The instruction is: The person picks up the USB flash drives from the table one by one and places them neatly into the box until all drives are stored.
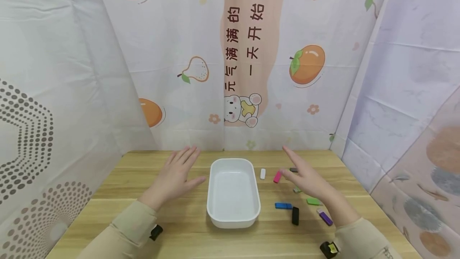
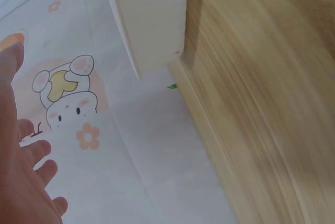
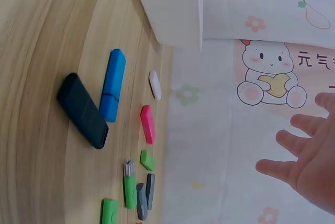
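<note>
My left hand (image 1: 175, 179) hovers over the table left of a white rectangular tub (image 1: 233, 223), fingers straight and apart from it. On the tub's other side my right hand (image 1: 310, 180) is held in the air with extended fingers, above several USB flash drives. A blue drive (image 1: 283, 206), a black drive (image 1: 295, 216) and a purple drive (image 1: 325, 217) lie nearest the front. Farther back are a white drive (image 1: 263, 174), a pink drive (image 1: 277, 177) and a green drive (image 1: 314, 201). In the right wrist view, grey drives (image 3: 141, 201) also show. Neither hand holds anything.
The wooden table (image 1: 187, 239) ends at a printed curtain (image 1: 172, 103) behind, with more fabric hanging at both sides. Black wrist devices show under the left cuff (image 1: 156, 232) and right cuff (image 1: 353, 235).
</note>
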The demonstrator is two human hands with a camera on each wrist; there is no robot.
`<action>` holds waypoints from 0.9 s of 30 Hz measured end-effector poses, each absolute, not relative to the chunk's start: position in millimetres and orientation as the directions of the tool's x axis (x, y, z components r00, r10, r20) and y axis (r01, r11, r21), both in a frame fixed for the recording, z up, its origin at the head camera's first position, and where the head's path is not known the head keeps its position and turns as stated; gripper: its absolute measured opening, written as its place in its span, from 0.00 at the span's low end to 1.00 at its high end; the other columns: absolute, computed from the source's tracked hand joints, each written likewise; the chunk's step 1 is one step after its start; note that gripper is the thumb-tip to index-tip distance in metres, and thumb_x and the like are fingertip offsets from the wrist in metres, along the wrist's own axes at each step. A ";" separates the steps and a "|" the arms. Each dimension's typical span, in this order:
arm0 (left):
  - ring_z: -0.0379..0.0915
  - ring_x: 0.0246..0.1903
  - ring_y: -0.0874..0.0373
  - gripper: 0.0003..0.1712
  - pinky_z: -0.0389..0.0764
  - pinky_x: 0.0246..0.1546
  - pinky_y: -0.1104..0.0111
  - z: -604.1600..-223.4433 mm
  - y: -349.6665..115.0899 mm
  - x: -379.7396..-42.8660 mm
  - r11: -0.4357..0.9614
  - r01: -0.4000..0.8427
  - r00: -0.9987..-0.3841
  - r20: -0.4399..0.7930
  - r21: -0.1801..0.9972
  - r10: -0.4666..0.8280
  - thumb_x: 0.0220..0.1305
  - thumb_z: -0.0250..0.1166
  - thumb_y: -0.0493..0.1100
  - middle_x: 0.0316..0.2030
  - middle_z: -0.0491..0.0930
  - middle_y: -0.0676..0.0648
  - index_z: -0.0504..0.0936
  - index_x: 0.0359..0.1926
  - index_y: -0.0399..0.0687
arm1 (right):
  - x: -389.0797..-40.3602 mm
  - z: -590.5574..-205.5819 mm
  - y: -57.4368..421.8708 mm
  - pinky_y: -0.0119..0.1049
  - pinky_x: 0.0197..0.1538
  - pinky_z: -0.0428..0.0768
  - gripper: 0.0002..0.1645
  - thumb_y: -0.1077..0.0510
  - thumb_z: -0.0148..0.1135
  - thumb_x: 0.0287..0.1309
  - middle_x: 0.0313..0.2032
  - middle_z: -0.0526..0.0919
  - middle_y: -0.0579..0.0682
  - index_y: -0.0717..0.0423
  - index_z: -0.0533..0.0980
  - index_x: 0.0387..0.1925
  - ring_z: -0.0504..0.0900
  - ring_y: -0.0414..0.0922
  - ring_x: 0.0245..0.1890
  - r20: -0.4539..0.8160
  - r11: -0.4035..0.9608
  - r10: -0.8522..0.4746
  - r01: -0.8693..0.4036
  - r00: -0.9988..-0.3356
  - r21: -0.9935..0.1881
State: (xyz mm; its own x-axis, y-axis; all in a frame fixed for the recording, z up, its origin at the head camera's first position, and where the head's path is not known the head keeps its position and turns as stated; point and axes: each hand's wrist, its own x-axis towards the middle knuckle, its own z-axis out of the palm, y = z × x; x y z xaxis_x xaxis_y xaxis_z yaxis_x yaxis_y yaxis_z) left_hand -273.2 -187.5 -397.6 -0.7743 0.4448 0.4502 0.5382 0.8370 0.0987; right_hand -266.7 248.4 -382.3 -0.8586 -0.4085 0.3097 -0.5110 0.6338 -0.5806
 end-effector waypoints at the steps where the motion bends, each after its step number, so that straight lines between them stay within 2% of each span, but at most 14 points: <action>1: 0.50 0.75 0.41 0.53 0.50 0.71 0.39 -396.7 -186.7 -273.1 0.833 0.542 -0.775 0.450 0.110 0.445 0.64 0.65 0.69 0.77 0.57 0.43 0.59 0.79 0.45 | -267.0 -382.2 248.3 0.70 0.68 0.56 0.45 0.42 0.52 0.76 0.79 0.48 0.57 0.47 0.44 0.82 0.50 0.64 0.76 0.310 0.618 -0.404 -0.506 -0.861 -0.601; 7: 0.56 0.72 0.40 0.51 0.57 0.70 0.41 -395.2 -181.6 -275.3 0.810 0.556 -0.781 0.451 0.188 0.431 0.66 0.65 0.67 0.76 0.59 0.41 0.59 0.78 0.43 | -270.2 -384.3 246.6 0.72 0.64 0.61 0.42 0.45 0.49 0.78 0.78 0.50 0.62 0.50 0.44 0.82 0.55 0.68 0.73 0.300 0.542 -0.373 -0.469 -0.878 -0.698; 12: 0.61 0.70 0.41 0.49 0.65 0.67 0.45 -397.7 -175.3 -277.0 0.795 0.541 -0.802 0.453 0.273 0.391 0.66 0.65 0.65 0.74 0.63 0.40 0.61 0.77 0.42 | -272.2 -387.6 244.1 0.69 0.65 0.62 0.42 0.43 0.49 0.78 0.77 0.52 0.64 0.49 0.45 0.82 0.58 0.67 0.72 0.264 0.469 -0.344 -0.409 -0.901 -0.783; 19: 0.67 0.66 0.41 0.45 0.69 0.64 0.45 -398.7 -166.7 -277.7 0.786 0.493 -0.841 0.435 0.372 0.322 0.66 0.67 0.63 0.69 0.70 0.40 0.66 0.73 0.42 | -275.0 -389.7 238.0 0.65 0.63 0.69 0.43 0.41 0.50 0.76 0.75 0.56 0.66 0.50 0.47 0.81 0.64 0.67 0.69 0.226 0.427 -0.296 -0.340 -0.928 -0.838; 24: 0.74 0.60 0.43 0.41 0.75 0.59 0.48 -400.6 -159.7 -278.8 0.774 0.447 -0.879 0.382 0.449 0.286 0.65 0.68 0.60 0.64 0.75 0.41 0.70 0.70 0.40 | -278.2 -392.1 232.2 0.57 0.56 0.79 0.45 0.38 0.53 0.74 0.73 0.61 0.66 0.54 0.50 0.80 0.68 0.69 0.66 0.187 0.404 -0.237 -0.272 -0.953 -0.873; 27: 0.76 0.56 0.46 0.40 0.79 0.55 0.50 -403.1 -156.0 -280.0 0.763 0.406 -0.906 0.333 0.503 0.262 0.65 0.68 0.59 0.62 0.77 0.42 0.72 0.69 0.40 | -280.2 -394.9 228.8 0.54 0.54 0.82 0.46 0.38 0.55 0.73 0.72 0.63 0.66 0.55 0.51 0.79 0.68 0.69 0.66 0.152 0.366 -0.213 -0.223 -0.965 -0.903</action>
State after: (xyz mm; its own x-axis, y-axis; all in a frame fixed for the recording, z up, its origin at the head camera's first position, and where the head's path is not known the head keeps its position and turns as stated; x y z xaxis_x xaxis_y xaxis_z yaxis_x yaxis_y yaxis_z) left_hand -280.0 -156.0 -403.1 -0.9056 0.2625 0.3332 0.4063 0.7626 0.5034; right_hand -280.2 228.8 -394.9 -0.9650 -0.2133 0.1523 -0.2234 0.3658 -0.9035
